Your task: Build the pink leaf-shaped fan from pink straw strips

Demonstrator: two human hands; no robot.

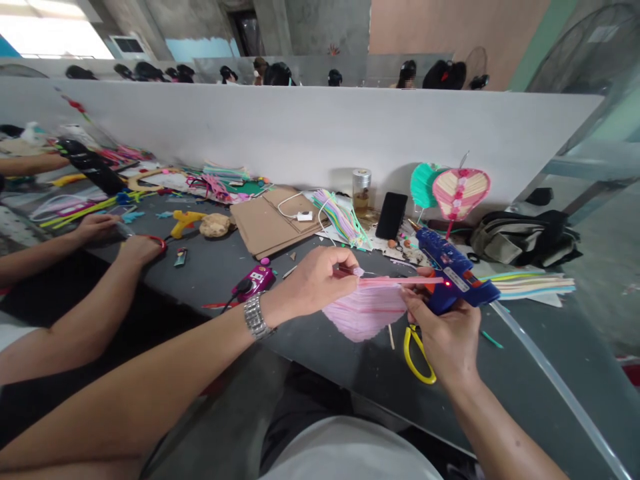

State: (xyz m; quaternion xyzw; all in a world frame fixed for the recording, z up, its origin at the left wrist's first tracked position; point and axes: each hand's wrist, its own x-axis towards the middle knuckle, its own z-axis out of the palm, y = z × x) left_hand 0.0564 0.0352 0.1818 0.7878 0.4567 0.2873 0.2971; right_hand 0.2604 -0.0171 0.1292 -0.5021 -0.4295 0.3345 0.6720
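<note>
Just inside the table's [210,267] near edge, left hand [315,283] pinches a pink straw [395,282]; right hand [445,333] grips a glue gun [450,267] above scissors [415,353].

Craft workshop, shared bench. Long dark surface [210,270] strewn with straws [340,217] and cardboard [267,223] beyond the left hand [313,280]. Finished fans [460,192] past the right hand [447,333]. Co-worker's arms [75,320] far left, more heads [277,75] behind the white partition [300,133].

A dark grey table [530,347] carries cardboard sheets [273,223], yellow-handled scissors [417,357], a phone [391,215] and a jar [361,190].
</note>
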